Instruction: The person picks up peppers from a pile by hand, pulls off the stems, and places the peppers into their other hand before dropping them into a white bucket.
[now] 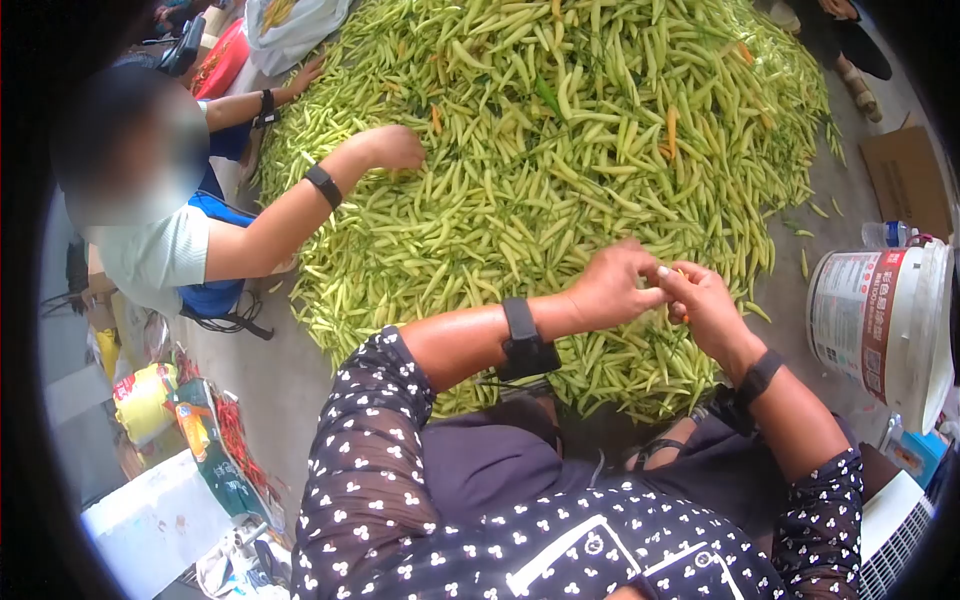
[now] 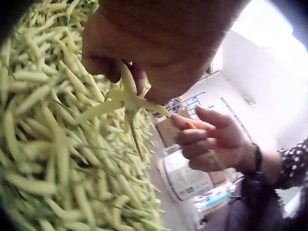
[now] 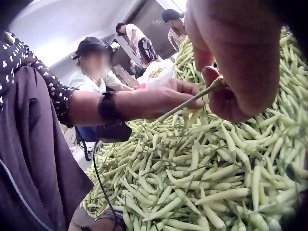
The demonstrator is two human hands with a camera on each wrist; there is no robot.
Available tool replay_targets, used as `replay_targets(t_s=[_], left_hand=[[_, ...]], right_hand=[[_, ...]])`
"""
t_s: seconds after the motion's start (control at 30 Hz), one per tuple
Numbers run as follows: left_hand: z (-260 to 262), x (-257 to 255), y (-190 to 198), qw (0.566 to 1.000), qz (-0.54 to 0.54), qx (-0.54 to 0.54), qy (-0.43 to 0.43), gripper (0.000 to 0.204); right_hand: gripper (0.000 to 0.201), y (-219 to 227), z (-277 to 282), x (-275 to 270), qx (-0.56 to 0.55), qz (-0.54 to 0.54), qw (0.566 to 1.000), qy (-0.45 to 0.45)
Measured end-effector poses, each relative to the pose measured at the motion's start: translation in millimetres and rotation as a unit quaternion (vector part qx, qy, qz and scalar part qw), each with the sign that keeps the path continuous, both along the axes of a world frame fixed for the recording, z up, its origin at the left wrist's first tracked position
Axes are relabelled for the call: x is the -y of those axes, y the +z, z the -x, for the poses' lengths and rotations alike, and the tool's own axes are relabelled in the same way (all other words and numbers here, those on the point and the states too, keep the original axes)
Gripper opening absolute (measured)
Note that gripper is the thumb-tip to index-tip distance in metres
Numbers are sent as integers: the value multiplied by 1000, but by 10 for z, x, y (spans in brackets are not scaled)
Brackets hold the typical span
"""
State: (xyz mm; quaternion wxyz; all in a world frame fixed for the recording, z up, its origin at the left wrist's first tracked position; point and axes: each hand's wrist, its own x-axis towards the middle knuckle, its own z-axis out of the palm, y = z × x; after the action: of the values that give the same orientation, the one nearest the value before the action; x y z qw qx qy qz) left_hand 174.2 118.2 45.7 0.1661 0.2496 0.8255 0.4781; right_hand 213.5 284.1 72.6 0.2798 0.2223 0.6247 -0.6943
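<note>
Off to the left of the hands sits one other person (image 1: 165,255) in a white top, one arm stretched over the peppers, with one red basin (image 1: 235,62) and one white bag (image 1: 290,45) farther beyond. Lower down, left of the hands again, I see one white box (image 1: 160,525). Next comes the left forearm, nearly level across the body and banded at the wrist; its left hand (image 1: 615,288) pinches pale green peppers (image 2: 129,98), at least three by my count, pointing out different ways. Just beside it on the right, the right hand (image 1: 705,310) slants up and inward, fingers curled round one orange pepper (image 2: 191,125) with a green stem. The two hands draw together at the fingertips; whether they touch I cannot tell. Beneath and beyond both spreads one great pile (image 1: 500,200) of pale green peppers on the floor (image 1: 270,400), too many to count, at least three orange ones among them. Well to the right of the right hand stands one white bucket (image 1: 880,330), and beyond that, one cardboard box (image 1: 905,180).
</note>
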Motion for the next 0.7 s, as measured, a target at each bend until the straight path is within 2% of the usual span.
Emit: replay_targets(t_s=[0.07,0.1,0.17,0.2,0.23,0.3,0.37,0.4,0.47,0.5,0.57,0.7], left_hand=[[0,-12,28,992,-33,119,-20,22],[34,14,3,992,-34,119,-20,22],[192,174,-126,981,-48,188,13,36],[256,323,-263,996,55,63,14,47],[315,517,-390,985,157,-64,15,58],[417,971,-439,951,304,-61,1,76],[377,1289,-467,904,410,-125,0,84],[378,1366,-399,904,411,-123,-1,84],[373,1497,-160,878,478,-33,-5,84],[372,1601,-77,877,479,-33,-2,84],[341,1841,52,828,558,39,24,84],[209,2568,158,812,567,98,100,81]], right_hand=[[23,-68,13,-4,-2,-3,1000,-19],[23,-85,25,-12,-5,-5,999,-40],[23,-54,66,-34,10,-3,997,-71],[23,-38,71,-39,26,-1,994,-102],[23,-29,65,-40,27,-1,994,-101],[24,-27,64,-50,27,-19,995,-95],[24,-50,53,-56,38,-4,995,-91],[24,-48,53,-44,39,-9,995,-88],[24,-35,49,-8,43,-12,996,-80],[25,-19,70,5,49,-4,995,-85],[25,9,110,12,55,3,995,-87],[25,23,146,-13,38,23,994,-100]])
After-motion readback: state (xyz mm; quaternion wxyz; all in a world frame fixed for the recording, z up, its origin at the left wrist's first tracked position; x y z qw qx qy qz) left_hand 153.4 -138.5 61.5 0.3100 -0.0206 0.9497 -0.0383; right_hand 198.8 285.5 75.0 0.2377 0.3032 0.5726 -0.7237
